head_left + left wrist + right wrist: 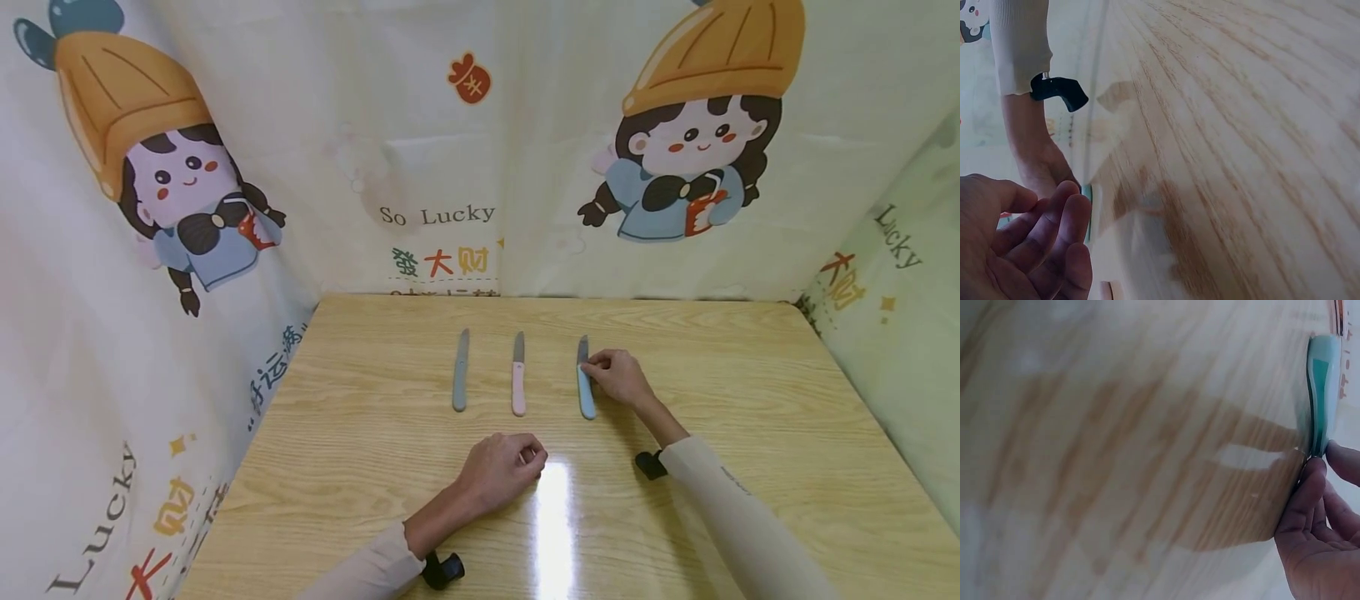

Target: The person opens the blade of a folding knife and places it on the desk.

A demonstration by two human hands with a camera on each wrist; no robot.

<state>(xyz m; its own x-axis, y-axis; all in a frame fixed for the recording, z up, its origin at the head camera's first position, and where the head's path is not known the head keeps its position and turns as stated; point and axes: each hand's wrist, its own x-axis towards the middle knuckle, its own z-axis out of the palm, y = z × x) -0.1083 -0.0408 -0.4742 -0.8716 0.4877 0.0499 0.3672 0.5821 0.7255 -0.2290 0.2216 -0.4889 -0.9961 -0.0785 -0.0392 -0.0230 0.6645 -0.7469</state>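
Three small knives lie apart on the wooden table [360, 467], blades pointing away. On the right is the light-blue-handled knife [586, 396]; my right hand [619, 377] pinches it between thumb and fingers near where handle and blade meet. In the right wrist view, the handle [1322, 381] of this knife juts from the fingertips, close to the tabletop. The pink-handled knife [518, 390] is in the middle, the grey-blue-handled knife [460, 385] on the left. My left hand [501, 472] is nearer the front, below the pink knife, fingers loosely curled and holding nothing.
Printed cloth [540, 167] with cartoon figures and lettering hangs behind the table and along both sides. A black wrist camera [444, 571] sits at the left wrist, another black camera [650, 465] at the right. Light glares off the tabletop near the front.
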